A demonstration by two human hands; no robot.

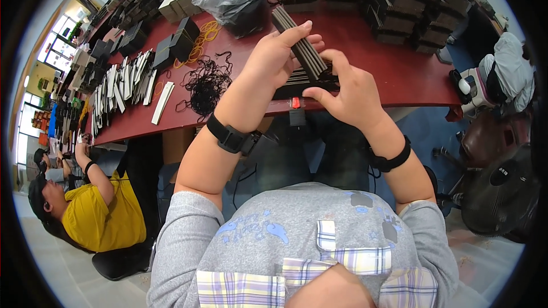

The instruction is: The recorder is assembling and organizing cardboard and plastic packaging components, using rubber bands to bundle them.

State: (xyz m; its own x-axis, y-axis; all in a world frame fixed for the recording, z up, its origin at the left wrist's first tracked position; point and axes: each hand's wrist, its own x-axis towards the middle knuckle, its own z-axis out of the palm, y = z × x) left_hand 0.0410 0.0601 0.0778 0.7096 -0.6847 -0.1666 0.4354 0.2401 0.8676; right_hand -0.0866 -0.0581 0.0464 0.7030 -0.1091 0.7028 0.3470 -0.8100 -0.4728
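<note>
Above the near edge of the red table [251, 51], my left hand [285, 48] is closed round a slim stack of dark grey boards [308, 54], thumb on one side and fingers on the other. The stack is tilted, its lower end toward my right hand [351, 88]. That hand has thumb and fingers spread apart beside the lower end; whether a fingertip touches it I cannot tell. Under both hands lies a pile of black strips [294, 82], partly hidden. A small red-topped device [295, 104] sits at the table edge. Left of my arm is a tangle of black cords [206, 85].
White strips [123, 82] and yellow cords [200, 40] lie to the left. A bag-lined bin [242, 11] and tall stacks of dark boards [399, 3] stand farther back. A person in yellow [105, 211] sits at left; a black fan [499, 194] stands at right.
</note>
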